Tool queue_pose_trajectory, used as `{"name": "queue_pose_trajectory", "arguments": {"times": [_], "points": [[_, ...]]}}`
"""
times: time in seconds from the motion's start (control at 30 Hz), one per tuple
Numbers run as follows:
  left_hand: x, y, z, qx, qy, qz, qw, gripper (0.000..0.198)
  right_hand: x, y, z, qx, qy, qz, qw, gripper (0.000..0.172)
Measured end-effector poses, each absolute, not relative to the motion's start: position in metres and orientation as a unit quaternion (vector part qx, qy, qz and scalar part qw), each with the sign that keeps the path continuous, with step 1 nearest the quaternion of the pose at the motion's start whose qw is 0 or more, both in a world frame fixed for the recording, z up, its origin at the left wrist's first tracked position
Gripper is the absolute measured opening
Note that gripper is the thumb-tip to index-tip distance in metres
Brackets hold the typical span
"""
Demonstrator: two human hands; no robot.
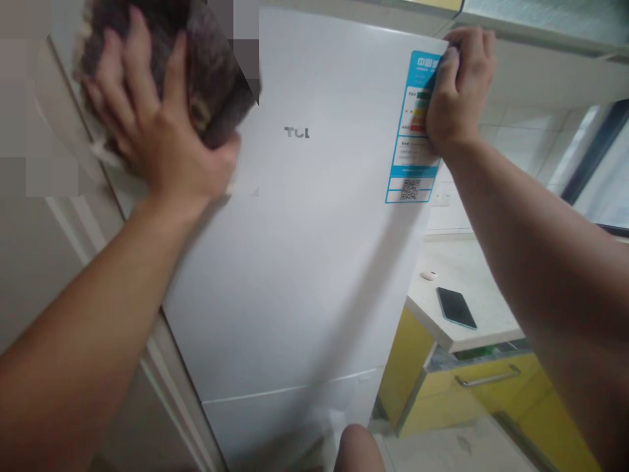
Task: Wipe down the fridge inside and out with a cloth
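A white refrigerator (295, 249) with TCL lettering fills the middle of the head view. My left hand (171, 141) presses a dark, fuzzy cloth (216, 78) with a pale edge against the upper left of its door. The fingers lie spread over the cloth, with the thumb toward the lower right. At the door's top right corner, my right hand (457, 92) is curled round the edge, its fingertips partly out of sight. Under that hand is a blue and white energy label (410, 154), partly covered by it.
A pale countertop (491, 275) to the right holds a dark phone (456, 307) and a small white object (428, 275). Yellow cabinets (496, 387) with a metal handle stand below. My knee (360, 449) shows at the bottom. Grey blocks hide the upper left.
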State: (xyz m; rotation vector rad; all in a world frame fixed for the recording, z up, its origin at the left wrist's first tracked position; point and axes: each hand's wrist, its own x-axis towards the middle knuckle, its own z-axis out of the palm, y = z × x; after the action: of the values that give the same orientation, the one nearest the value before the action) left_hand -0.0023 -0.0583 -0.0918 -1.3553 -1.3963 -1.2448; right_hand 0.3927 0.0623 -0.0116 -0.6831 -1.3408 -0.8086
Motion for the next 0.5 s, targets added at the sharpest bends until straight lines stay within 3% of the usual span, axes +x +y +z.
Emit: {"name": "queue_pose_trajectory", "arguments": {"times": [0.1,0.17,0.3,0.5], "points": [[0.047,-0.055,-0.057,-0.595,-0.524,-0.462,0.397,0.094,0.394,0.064,-0.012,-0.286,-0.587,-0.361,0.666,0.023],[0.074,-0.053,-0.084,-0.689,-0.425,-0.407,0.424,0.090,0.396,0.063,-0.011,-0.282,-0.594,-0.362,0.661,0.024],[0.094,-0.051,-0.229,-0.816,-0.238,-0.251,0.464,0.087,0.403,0.060,-0.008,-0.287,-0.620,-0.354,0.638,0.025],[0.048,-0.079,-0.473,-0.782,-0.279,-0.255,0.496,0.061,0.401,0.059,-0.005,-0.309,-0.619,-0.352,0.630,0.023]]}}
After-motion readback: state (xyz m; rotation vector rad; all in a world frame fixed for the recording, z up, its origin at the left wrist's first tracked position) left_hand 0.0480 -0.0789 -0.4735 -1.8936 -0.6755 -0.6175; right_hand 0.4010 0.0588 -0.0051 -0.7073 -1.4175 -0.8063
